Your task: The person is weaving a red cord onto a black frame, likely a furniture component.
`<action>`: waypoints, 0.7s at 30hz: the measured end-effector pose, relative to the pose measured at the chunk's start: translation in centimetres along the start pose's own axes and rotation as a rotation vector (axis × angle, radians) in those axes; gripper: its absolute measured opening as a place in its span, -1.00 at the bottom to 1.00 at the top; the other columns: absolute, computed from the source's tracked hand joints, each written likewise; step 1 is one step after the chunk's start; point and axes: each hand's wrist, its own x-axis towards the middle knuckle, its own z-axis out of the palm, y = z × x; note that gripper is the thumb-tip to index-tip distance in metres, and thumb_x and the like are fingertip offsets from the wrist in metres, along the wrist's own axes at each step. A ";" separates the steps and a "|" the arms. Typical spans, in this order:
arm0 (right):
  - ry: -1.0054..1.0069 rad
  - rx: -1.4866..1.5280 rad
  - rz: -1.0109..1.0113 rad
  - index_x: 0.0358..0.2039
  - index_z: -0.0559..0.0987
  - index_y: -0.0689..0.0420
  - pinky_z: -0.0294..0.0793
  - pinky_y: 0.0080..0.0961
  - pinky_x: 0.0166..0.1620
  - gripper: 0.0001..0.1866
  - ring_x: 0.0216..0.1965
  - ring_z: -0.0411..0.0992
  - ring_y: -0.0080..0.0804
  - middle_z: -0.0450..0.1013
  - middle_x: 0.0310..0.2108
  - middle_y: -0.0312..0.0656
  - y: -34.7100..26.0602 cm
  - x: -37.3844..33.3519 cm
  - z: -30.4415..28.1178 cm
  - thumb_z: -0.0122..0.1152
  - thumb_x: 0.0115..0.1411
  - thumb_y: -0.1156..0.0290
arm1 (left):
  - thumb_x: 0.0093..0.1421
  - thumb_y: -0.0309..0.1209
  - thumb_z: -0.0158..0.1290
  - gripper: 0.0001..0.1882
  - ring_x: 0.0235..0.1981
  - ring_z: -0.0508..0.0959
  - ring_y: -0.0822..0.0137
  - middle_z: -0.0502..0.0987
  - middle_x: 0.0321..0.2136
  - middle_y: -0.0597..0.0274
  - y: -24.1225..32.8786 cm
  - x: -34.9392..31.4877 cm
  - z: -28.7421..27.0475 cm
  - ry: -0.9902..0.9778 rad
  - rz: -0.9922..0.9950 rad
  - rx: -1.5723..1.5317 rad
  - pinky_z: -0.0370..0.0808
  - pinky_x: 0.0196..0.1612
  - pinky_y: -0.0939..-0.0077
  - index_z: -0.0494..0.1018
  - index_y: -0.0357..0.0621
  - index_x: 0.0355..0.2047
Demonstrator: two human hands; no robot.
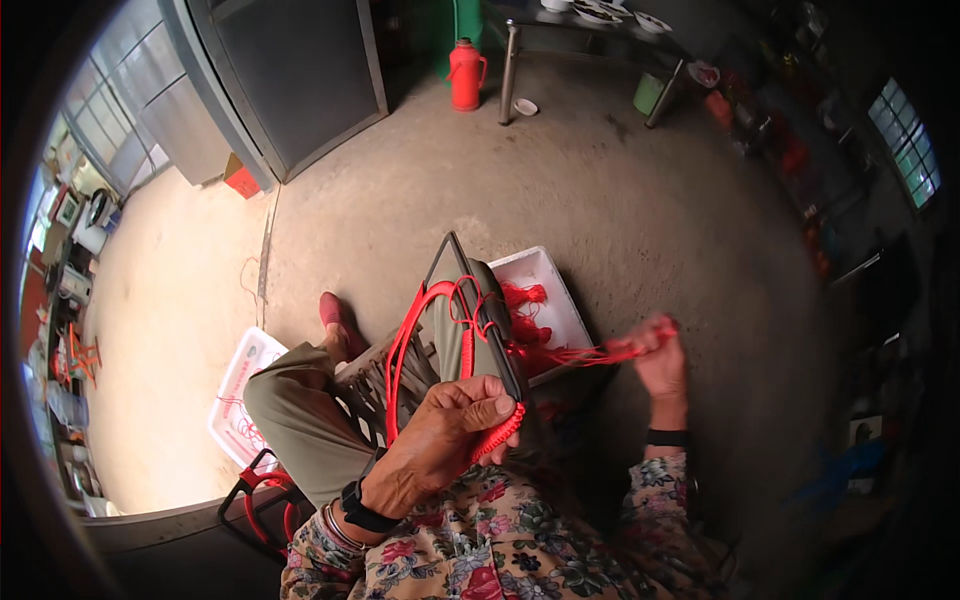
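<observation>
My left hand is closed on the near corner of a dark frame, its thumb pressing on a band of tightly knotted red cord that covers this end. The frame slants away over my lap. Thick red loops hang along its left side, and a thinner cord curls over its bar. Out to the right, my right hand grips a bunch of red cord strands, stretched sideways from the frame. That hand is blurred by motion.
A white bin with red cord bundles stands beyond my knees. Another white tub with red cord is at my left, near a second dark frame. A red thermos stands by a metal-legged table holding dishes.
</observation>
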 end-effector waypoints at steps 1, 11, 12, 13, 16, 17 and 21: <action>-0.108 0.023 0.088 -0.14 0.45 0.10 0.37 -0.48 -0.31 -0.63 -0.57 0.23 -0.53 0.25 -0.59 -0.37 1.2 0.5 3.1 0.15 0.18 0.10 | 0.17 -0.40 0.11 -0.85 -0.62 0.54 0.34 0.52 -0.58 0.15 -0.2 0.0 0.0 0.006 -0.006 0.010 0.46 -0.57 0.57 0.40 -0.19 -0.37; -0.491 -0.265 0.323 -0.29 0.47 0.21 0.21 -0.75 -0.59 -0.70 -0.64 0.26 -0.74 0.36 -0.59 -0.32 1.4 0.3 13.1 0.10 0.25 0.19 | 0.18 -0.40 0.10 -0.87 -0.66 0.50 0.40 0.53 -0.59 0.16 0.4 -0.3 -0.1 0.012 0.044 -0.029 0.43 -0.60 0.64 0.42 -0.19 -0.37; -0.431 -0.295 0.239 -0.29 0.47 0.22 0.22 -0.74 -0.59 -0.70 -0.64 0.27 -0.72 0.35 -0.60 -0.31 -0.7 -0.7 12.6 0.12 0.24 0.20 | 0.18 -0.39 0.11 -0.87 -0.66 0.50 0.40 0.53 -0.60 0.17 0.4 -0.5 -0.2 0.008 0.047 -0.031 0.41 -0.60 0.65 0.42 -0.19 -0.38; -0.374 -0.323 0.156 -0.30 0.47 0.24 0.23 -0.73 -0.59 -0.70 -0.65 0.28 -0.70 0.35 -0.61 -0.29 -2.8 -1.7 12.2 0.14 0.22 0.21 | 0.18 -0.39 0.11 -0.87 -0.66 0.50 0.40 0.53 -0.60 0.17 0.5 -0.9 0.0 0.010 0.048 -0.039 0.41 -0.60 0.65 0.42 -0.19 -0.38; -0.361 -0.427 -0.224 -0.31 0.47 0.27 0.25 -0.67 -0.57 -0.69 -0.66 0.28 -0.62 0.36 -0.62 -0.26 -6.7 -3.0 12.4 0.19 0.18 0.24 | 0.17 -0.36 0.13 -0.84 -0.68 0.47 0.44 0.52 -0.60 0.19 0.6 -0.7 -0.2 0.004 0.047 0.002 0.31 -0.65 0.70 0.42 -0.17 -0.40; -0.324 -0.483 -0.320 -0.30 0.47 0.27 0.27 -0.64 -0.56 -0.69 -0.67 0.28 -0.58 0.36 -0.62 -0.26 -7.5 -3.1 12.5 0.19 0.18 0.25 | 0.17 -0.36 0.13 -0.84 -0.68 0.47 0.44 0.52 -0.60 0.19 0.5 -0.7 -0.3 0.005 0.050 -0.004 0.31 -0.65 0.70 0.42 -0.17 -0.40; 0.264 -1.047 -0.670 -0.31 0.46 0.26 0.29 -0.66 -0.54 -0.71 -0.57 0.33 -0.58 0.41 -0.37 -0.20 -8.0 -3.4 13.8 0.09 0.25 0.24 | 0.13 -0.38 0.15 -0.84 -0.70 0.45 0.39 0.49 -0.62 0.18 0.7 -0.6 -0.5 -0.026 0.047 0.010 0.29 -0.66 0.64 0.42 -0.17 -0.38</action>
